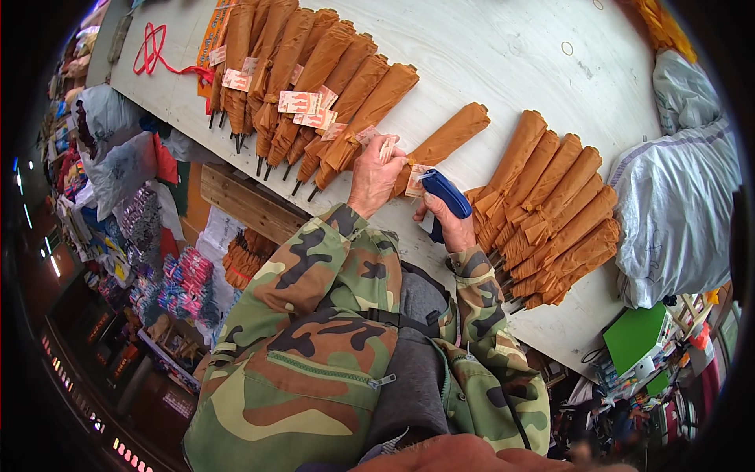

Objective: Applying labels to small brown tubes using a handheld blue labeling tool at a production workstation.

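Observation:
A single furled brown umbrella (452,135) lies on the table between two groups of the same kind. At its lower end my left hand (373,179) is closed, with small printed paper tags (387,149) pinched between its fingers. My right hand (456,226) grips a blue stapler (447,193), whose front end meets another paper tag (416,182) beside the umbrella. To the left, many tagged umbrellas (334,57) lie side by side, their black tips toward me. More furled umbrellas (560,200) lie on the right, with no tags visible on them.
The pale table (535,55) has a red ribbon (151,53) at its far left. A large white sack (672,212) sits at the right edge. Below the left edge are a wooden plank (248,203), bagged goods and a bundle of brown umbrellas (250,256). A green box (635,338) stands lower right.

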Available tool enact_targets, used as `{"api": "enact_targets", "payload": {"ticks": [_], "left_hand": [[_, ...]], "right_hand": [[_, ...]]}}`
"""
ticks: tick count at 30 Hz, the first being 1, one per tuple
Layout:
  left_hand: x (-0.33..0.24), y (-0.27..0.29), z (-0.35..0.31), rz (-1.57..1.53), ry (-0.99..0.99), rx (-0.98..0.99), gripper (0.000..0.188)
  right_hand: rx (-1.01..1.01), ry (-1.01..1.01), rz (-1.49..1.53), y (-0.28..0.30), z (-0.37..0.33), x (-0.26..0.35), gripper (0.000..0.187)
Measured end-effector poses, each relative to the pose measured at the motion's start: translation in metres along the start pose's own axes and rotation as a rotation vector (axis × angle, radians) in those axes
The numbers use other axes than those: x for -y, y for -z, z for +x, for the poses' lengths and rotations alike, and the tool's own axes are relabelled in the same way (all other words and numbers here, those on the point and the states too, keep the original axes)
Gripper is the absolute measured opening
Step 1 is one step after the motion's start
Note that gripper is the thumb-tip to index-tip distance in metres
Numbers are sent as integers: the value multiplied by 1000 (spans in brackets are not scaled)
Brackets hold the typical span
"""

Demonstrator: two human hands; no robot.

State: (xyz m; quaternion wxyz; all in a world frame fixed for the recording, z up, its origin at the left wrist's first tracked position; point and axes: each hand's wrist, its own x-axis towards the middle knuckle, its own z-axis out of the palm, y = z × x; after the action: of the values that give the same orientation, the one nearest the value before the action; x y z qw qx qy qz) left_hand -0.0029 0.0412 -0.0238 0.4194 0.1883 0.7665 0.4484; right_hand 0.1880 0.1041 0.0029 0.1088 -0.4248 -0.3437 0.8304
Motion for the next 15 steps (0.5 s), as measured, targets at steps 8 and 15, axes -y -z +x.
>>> {"api": "enact_targets", "payload": {"ticks": [8, 15], "left_hand": [[-12, 2, -4, 10, 15, 80, 33], [-18, -11, -13, 69, -68, -13, 28]], "right_hand": [[1, 7, -1, -5, -1, 12, 43], [23, 32, -77, -7, 1, 7, 48]]}}
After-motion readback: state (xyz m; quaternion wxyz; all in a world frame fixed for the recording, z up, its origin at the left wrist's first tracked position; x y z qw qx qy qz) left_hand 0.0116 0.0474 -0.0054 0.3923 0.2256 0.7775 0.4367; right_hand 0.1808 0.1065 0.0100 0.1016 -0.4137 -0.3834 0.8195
